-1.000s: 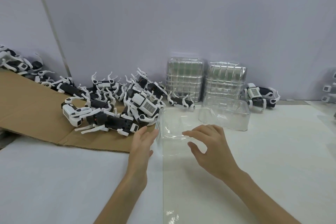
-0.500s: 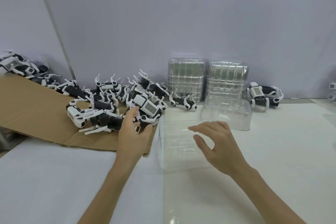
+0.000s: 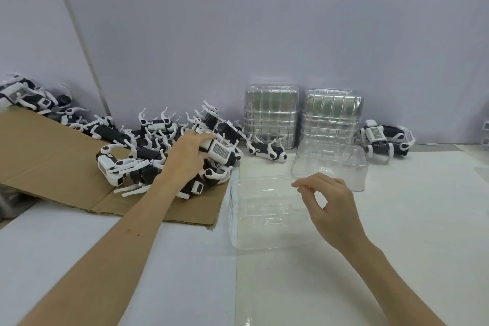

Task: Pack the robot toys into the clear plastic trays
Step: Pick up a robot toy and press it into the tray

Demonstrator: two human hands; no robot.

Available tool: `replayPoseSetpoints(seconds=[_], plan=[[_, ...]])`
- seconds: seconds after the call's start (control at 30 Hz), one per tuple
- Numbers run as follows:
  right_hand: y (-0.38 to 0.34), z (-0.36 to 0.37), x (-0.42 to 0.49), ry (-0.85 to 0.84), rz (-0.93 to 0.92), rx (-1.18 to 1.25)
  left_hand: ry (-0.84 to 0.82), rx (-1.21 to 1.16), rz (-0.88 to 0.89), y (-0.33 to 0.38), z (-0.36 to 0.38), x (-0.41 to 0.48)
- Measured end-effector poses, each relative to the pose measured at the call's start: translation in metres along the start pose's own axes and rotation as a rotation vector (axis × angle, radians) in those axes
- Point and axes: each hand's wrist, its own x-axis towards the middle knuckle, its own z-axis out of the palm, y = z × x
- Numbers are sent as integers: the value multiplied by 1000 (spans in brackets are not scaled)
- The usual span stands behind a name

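The left hand (image 3: 189, 157) grips a robot toy (image 3: 221, 151) atop the pile (image 3: 124, 164) on the cardboard (image 3: 53, 167). Right of the grip and nearer lies 1 tray (image 3: 254, 233), the right hand (image 3: 332, 209) above it; farther right, a second tray (image 3: 330, 161) before 2 stacks (image 3: 271, 114).

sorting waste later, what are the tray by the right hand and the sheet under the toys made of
Clear tray: thin glossy transparent plastic, seemingly; the table shows through, ridges glint. Brown sheet: matte cardboard, probably corrugated; fold creases, rough edge.
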Motion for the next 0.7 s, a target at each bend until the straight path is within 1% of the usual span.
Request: replayPoseSetpoints(seconds=[0.13,0.2,0.27,0.3,0.4,0.47,0.53,0.6,0.7], plan=[[1,-2,2,46,30,13,211,-100,66,17,-2,-5],[1,-3,3,82,40,12,293,-210,95,32,-8,-11],[2,-3,4,114,39,15,338,-360,110,51,-14,-19],[3,-3,4,124,36,18,333,-447,106,61,-17,-25],[3,-3,4,124,11,24,222,-701,78,89,-20,-49],[3,-4,5,113,-27,13,118,-816,54,100,-14,-67],[2,-4,6,101,-77,-20,20,-824,41,104,-7,-79],[2,-3,7,83,-126,-46,-75,-782,65,105,1,-84],[3,-3,5,93,-159,-70,-169,-713,95,98,9,-88]])
